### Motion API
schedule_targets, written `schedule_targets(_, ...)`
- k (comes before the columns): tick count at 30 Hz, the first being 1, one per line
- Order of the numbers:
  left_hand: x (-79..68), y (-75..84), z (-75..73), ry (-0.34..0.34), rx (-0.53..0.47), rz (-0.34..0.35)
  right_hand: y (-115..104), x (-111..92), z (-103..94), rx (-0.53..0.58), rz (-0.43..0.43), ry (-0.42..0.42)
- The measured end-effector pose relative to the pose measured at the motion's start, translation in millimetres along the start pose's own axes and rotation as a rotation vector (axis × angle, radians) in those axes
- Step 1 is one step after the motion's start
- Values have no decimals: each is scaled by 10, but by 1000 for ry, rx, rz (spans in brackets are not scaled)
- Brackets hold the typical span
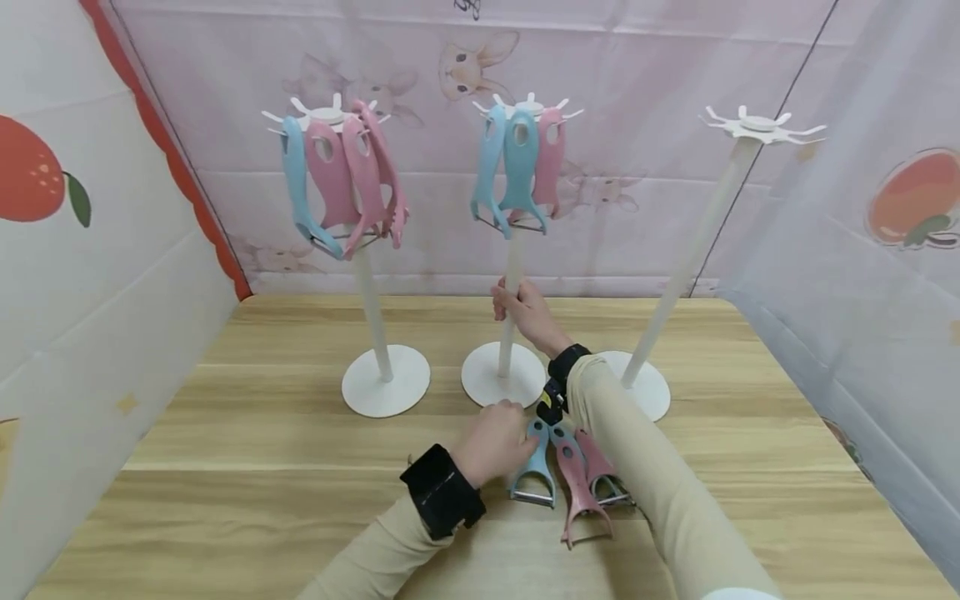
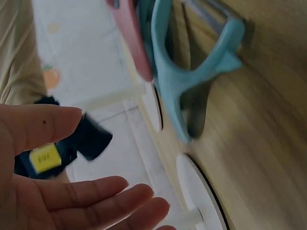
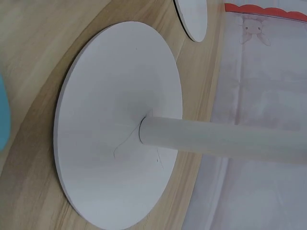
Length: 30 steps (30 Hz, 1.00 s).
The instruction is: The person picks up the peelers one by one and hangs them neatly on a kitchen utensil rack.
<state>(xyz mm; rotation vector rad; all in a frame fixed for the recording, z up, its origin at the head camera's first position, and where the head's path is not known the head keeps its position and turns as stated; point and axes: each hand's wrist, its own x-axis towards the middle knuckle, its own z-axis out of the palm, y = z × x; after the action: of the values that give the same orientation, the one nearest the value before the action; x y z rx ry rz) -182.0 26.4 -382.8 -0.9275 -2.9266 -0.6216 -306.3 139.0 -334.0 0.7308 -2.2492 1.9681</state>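
My right hand [image 1: 528, 315] grips the pole [image 1: 512, 267] of the middle white stand, fingers curled round it below the hanging peelers. In the right wrist view that pole [image 3: 216, 139] rises from its round base [image 3: 105, 124]; the hand itself is out of that frame. Beside a blue Y-shaped peeler [image 1: 538, 454] on the table is my left hand [image 1: 491, 442]. The left wrist view has its fingers [image 2: 96, 199] loosely extended, apart from the blue peeler [image 2: 177, 79]. Pink peelers [image 1: 573, 475] lie just right of it, partly overlapping. Two blue peelers [image 1: 521, 158] and a pink one [image 1: 550, 158] hang on the middle stand.
On the left stand [image 1: 372, 308] hang a blue peeler [image 1: 296, 179] and several pink ones [image 1: 330, 171]. The right stand [image 1: 690, 242] leans in this view, its white hooks [image 1: 757, 125] at the top; my right sleeve [image 1: 660, 467] passes before its base. Printed cloth surrounds the wooden table [image 1: 247, 458].
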Motion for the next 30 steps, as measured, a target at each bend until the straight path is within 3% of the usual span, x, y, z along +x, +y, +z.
schedule_targets(7,-7,190,152,15,165,-12,174,56,-13,-12,-11,13)
schedule_targets(12,25,240,256,32,244,-23,18,6,9,18,3,5)
schedule_targets(16,53,242,284,-1,254,-41,-64,-21,13,-2,-3,5)
schedule_targets(24,75,197,331,-16,243,-27,181,59,-33,2,4,18)
schedule_targets(30,80,184,309,-65,198,-78,202,58,-25,-6,3,29)
